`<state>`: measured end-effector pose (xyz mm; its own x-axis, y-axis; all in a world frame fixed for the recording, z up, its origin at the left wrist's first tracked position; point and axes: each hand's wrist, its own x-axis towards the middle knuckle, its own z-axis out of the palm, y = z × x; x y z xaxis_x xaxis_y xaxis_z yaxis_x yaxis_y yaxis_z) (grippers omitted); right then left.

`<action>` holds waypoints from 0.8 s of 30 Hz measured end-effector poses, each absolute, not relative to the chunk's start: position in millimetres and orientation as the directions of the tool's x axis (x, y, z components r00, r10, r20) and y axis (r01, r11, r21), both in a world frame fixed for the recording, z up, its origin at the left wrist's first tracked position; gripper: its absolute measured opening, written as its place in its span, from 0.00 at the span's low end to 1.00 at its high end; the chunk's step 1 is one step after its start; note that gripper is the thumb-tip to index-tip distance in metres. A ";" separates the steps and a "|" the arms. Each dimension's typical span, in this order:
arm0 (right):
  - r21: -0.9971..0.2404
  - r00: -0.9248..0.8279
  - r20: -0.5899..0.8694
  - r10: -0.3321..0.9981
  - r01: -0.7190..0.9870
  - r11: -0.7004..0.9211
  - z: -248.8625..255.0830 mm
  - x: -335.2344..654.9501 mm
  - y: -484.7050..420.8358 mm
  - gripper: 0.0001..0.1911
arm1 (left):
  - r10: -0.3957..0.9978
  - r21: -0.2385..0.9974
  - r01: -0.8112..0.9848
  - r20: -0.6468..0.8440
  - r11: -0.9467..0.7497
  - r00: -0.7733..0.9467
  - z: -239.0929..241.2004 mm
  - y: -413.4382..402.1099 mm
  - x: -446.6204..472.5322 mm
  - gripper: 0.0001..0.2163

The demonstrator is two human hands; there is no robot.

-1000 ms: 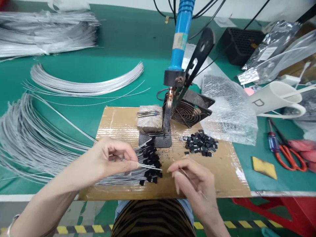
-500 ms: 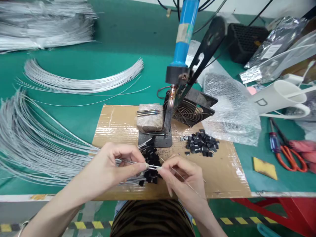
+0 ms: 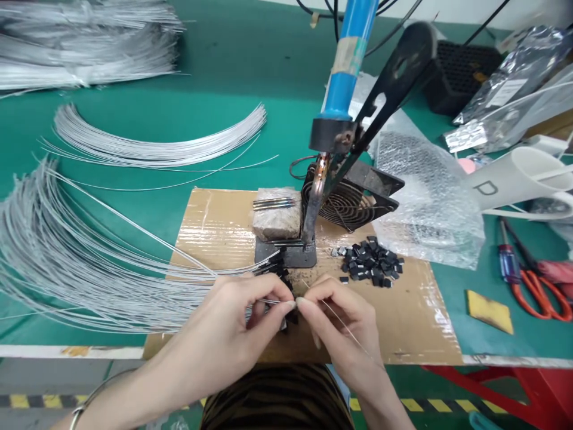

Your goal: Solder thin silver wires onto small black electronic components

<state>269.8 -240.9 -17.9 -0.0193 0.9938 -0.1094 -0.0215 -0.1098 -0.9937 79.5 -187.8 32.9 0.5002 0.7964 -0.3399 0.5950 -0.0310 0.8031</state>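
My left hand (image 3: pixel 250 316) is closed in a pinch on thin grey wires (image 3: pixel 269 301), which run back under its fingers. Against its fingertips press the thumb and index finger of my right hand (image 3: pixel 347 328), closed on the wire ends, which the fingers hide. A fine silvery strand (image 3: pixel 342 323), like solder wire, runs across the right hand between its fingers. Behind the hands, black tabs (image 3: pixel 293 316) lie heaped by the ends of a large bundle of grey wires (image 3: pixel 111 269). The soldering iron (image 3: pixel 347 77), with a blue handle, points down beyond both hands.
A cardboard sheet (image 3: pixel 403 316) covers the bench under a metal base, a wrapped block (image 3: pixel 276 218) with metal rods and a small fan (image 3: pixel 349 203). Loose black pieces (image 3: pixel 371 261) lie right. Farther right are bubble wrap (image 3: pixel 425 209), a yellow sponge (image 3: pixel 490 310) and orange-handled scissors (image 3: pixel 537 292).
My left hand has moved right until its fingertips meet those of my right hand, covering the wire stretch that showed between them. The whole view has shifted slightly.
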 end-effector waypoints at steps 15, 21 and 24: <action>-0.881 0.094 -0.247 0.965 -0.437 -0.182 -27.9 271.5 -237.1 0.24 | 0.878 0.885 0.418 -0.355 0.205 0.322 19.1 -177.9 87.9 0.11; -0.883 0.069 -0.261 0.963 -0.421 -0.209 -23.3 256.5 -235.1 0.09 | 0.880 0.899 0.376 -0.352 0.224 0.318 14.5 -179.9 87.6 0.11; -0.839 0.040 -0.281 0.959 -0.496 -0.225 -22.9 254.9 -235.1 0.06 | 0.871 0.894 0.377 -0.370 0.240 0.324 15.0 -181.7 88.6 0.11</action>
